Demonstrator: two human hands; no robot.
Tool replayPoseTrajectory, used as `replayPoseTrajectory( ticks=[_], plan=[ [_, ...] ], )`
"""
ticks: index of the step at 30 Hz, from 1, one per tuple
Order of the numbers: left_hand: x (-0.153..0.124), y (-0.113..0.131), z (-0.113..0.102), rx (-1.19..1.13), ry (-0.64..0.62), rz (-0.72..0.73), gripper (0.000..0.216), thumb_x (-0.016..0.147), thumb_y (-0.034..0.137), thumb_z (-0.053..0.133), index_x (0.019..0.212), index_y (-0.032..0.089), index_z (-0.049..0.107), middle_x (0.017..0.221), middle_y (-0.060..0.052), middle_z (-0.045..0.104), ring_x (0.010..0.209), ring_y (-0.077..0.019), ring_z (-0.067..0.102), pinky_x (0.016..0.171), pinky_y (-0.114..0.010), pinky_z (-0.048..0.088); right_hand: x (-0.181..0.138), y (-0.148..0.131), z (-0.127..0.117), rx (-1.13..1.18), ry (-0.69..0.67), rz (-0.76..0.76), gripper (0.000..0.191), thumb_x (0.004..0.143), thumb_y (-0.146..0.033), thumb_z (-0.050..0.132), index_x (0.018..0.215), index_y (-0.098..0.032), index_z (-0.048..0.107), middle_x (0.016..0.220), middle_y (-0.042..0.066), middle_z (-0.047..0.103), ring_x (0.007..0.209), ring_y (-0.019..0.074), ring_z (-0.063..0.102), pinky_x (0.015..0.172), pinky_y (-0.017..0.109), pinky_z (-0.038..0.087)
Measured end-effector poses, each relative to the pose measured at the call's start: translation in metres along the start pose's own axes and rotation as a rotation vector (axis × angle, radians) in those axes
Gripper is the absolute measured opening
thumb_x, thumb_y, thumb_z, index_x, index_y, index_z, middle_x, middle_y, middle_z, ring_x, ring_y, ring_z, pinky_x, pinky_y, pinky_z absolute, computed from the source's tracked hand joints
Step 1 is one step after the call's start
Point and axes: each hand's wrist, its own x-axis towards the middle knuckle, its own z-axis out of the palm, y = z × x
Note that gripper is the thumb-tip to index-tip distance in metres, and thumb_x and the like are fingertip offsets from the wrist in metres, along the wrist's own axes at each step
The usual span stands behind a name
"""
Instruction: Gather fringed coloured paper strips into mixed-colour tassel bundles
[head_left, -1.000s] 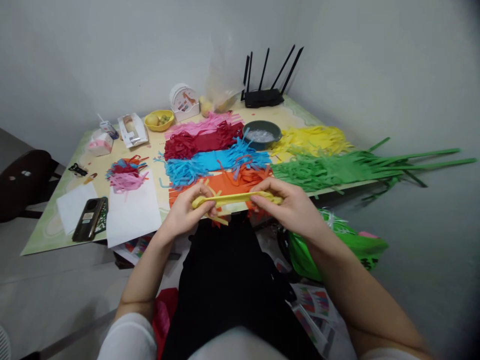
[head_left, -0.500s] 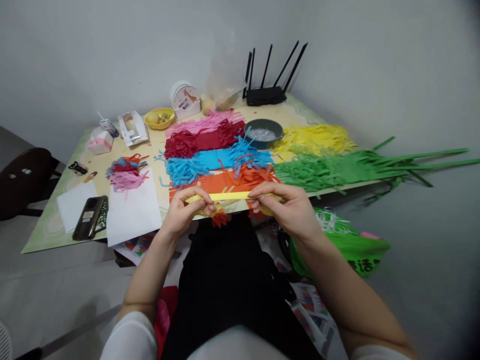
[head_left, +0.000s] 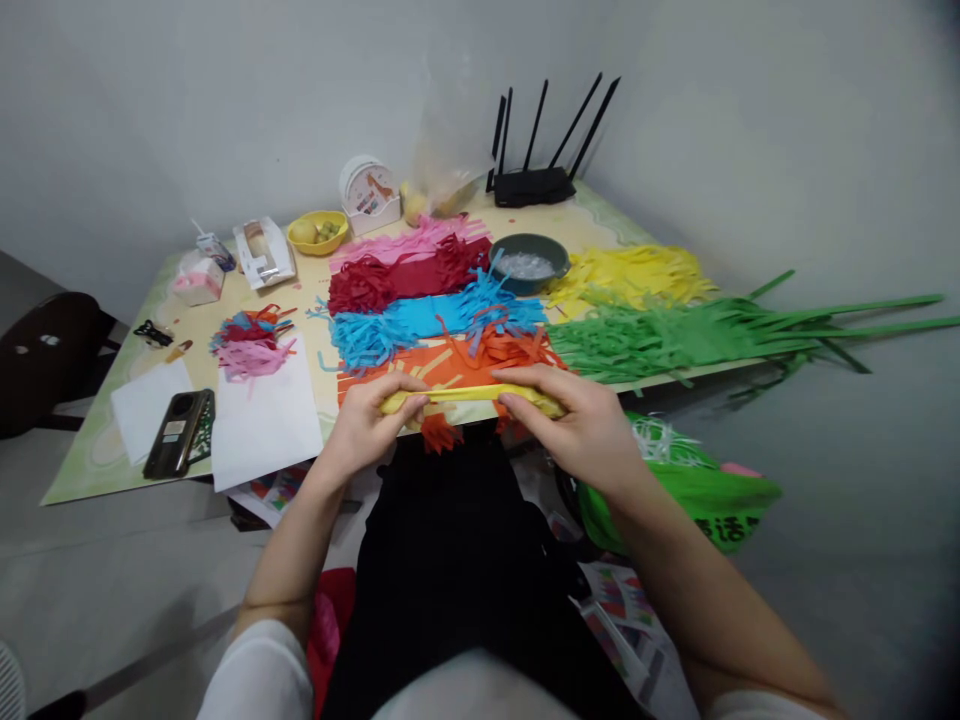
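A narrow yellow paper strip (head_left: 465, 393) stretches level between my two hands, above the front edge of the table. My left hand (head_left: 379, 415) pinches its left end, with thumb and fingers closed. Its right end sits in the closed fingers of my right hand (head_left: 559, 415). Just behind the strip lies orange fringed paper (head_left: 420, 362), with some orange ends hanging over the edge. Beyond it are blue (head_left: 420, 318), dark red (head_left: 412, 275) and pink fringed paper (head_left: 420, 240) in rows. Green fringed paper (head_left: 675, 335) and yellow fringed paper (head_left: 637, 275) lie to the right.
A dark bowl (head_left: 551, 258) holds clear pieces. A black router (head_left: 534, 187) stands behind it. Leftward are white sheets (head_left: 262, 430), a phone (head_left: 174, 440), a multicoloured fringed bundle (head_left: 255, 345) and a yellow fruit bowl (head_left: 318, 240). A green bag (head_left: 675, 490) is below the table's right side.
The yellow strip looks more bunched and narrower between my hands. My right thumb has moved to lie along it, and my left fingers have shifted slightly on their end.
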Motion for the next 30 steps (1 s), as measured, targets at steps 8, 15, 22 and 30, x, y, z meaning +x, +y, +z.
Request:
replayPoseTrajectory(
  ticks=[8, 15, 22, 30],
  plan=[
    [-0.003, 0.005, 0.006, -0.355, -0.025, -0.128, 0.019, 0.088, 0.033, 0.065, 0.091, 0.016, 0.058, 0.08, -0.005, 0.075, 0.069, -0.0178, 0.072, 0.068, -0.029, 0.056, 0.0, -0.001, 0.002, 0.426, -0.089, 0.273, 0.018, 0.084, -0.037, 0.067, 0.085, -0.02, 0.064, 0.073, 0.003, 0.073, 0.062, 0.0158, 0.068, 0.059, 0.027, 0.055],
    [-0.002, -0.006, 0.01, -0.592, -0.013, -0.232, 0.027, 0.082, 0.032, 0.072, 0.101, 0.013, 0.075, 0.081, -0.009, 0.075, 0.063, -0.0159, 0.071, 0.067, -0.029, 0.057, 0.002, 0.004, 0.007, 0.689, -0.064, 0.355, 0.024, 0.079, -0.04, 0.075, 0.093, -0.02, 0.076, 0.073, 0.004, 0.075, 0.058, 0.0147, 0.07, 0.056, 0.027, 0.06],
    [0.001, -0.007, 0.013, -0.728, 0.02, -0.226, 0.012, 0.075, 0.025, 0.075, 0.079, 0.014, 0.077, 0.072, -0.006, 0.074, 0.06, -0.0142, 0.067, 0.066, -0.029, 0.058, 0.005, 0.015, 0.011, 0.901, -0.097, 0.366, 0.016, 0.073, -0.034, 0.08, 0.078, -0.02, 0.076, 0.068, 0.003, 0.074, 0.056, 0.0142, 0.069, 0.055, 0.025, 0.061],
    [-0.007, -0.012, 0.007, -0.474, -0.027, -0.076, 0.012, 0.083, 0.021, 0.063, 0.078, 0.016, 0.073, 0.073, -0.005, 0.071, 0.068, -0.0159, 0.068, 0.08, -0.035, 0.056, 0.003, 0.01, 0.001, 0.585, -0.145, 0.089, 0.014, 0.08, -0.014, 0.062, 0.077, -0.02, 0.074, 0.073, 0.003, 0.075, 0.06, 0.0136, 0.07, 0.057, 0.023, 0.057]
  ],
)
